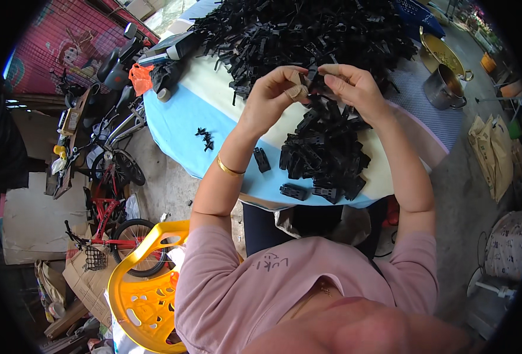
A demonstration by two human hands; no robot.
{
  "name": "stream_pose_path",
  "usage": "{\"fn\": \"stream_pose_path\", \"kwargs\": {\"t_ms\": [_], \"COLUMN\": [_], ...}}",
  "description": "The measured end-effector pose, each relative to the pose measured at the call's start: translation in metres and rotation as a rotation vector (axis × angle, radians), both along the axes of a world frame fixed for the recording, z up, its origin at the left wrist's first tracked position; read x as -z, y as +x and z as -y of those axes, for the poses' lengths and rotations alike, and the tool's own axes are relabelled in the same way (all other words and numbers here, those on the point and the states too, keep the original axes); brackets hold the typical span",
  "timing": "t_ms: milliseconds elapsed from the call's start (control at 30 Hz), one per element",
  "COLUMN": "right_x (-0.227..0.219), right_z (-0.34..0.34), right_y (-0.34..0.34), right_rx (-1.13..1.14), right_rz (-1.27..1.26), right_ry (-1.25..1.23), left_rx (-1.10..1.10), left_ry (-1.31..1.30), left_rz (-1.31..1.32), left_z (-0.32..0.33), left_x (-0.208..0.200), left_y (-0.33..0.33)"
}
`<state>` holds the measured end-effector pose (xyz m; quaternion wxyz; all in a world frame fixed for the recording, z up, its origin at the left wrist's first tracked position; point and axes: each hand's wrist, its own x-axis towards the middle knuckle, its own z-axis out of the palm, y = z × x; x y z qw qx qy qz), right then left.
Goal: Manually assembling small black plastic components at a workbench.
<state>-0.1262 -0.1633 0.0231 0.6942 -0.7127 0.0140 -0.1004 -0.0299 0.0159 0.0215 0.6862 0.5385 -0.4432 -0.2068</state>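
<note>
Both my hands are raised over the table, close together, with tan wraps around some fingertips. My left hand [271,99] is closed in a pinch, and my right hand [360,93] pinches opposite it. Whatever small dark piece they may hold blends into the black parts behind. Beneath them lies a smaller heap of black plastic parts [323,150], reaching the table's near edge. A large pile of black plastic pieces [308,41] covers the far side. One loose black part [261,160] and a few tiny black bits [204,138] rest left of the heap.
The round table has a blue and cream cover [178,127]. A metal pot [444,87] and a gold-coloured basin [441,50] stand at the right. An orange plastic bag [140,79] lies at the left edge. A yellow chair [134,289] and a red bicycle [104,215] are at left.
</note>
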Motion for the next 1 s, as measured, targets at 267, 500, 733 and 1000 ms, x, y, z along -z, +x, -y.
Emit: {"fn": "stream_pose_path", "kwargs": {"t_ms": [267,500,733,1000], "right_x": [0.006,0.0,0.0,-0.003], "right_z": [-0.007,-0.017,-0.027,-0.032], "right_y": [0.002,-0.007,-0.009,-0.01], "right_rx": [0.016,0.064,0.099,0.101], "right_rz": [0.139,0.265,0.256,0.231], "right_ry": [0.002,-0.173,-0.304,-0.259], "left_rx": [0.264,0.272,-0.009,-0.139], "left_ry": [0.027,0.04,-0.042,-0.002], "left_rz": [-0.444,-0.266,-0.132,0.067], "left_z": [0.002,0.001,0.006,0.006], "left_x": [0.004,0.002,0.003,0.003], "left_y": [-0.004,0.0,-0.008,-0.016]}}
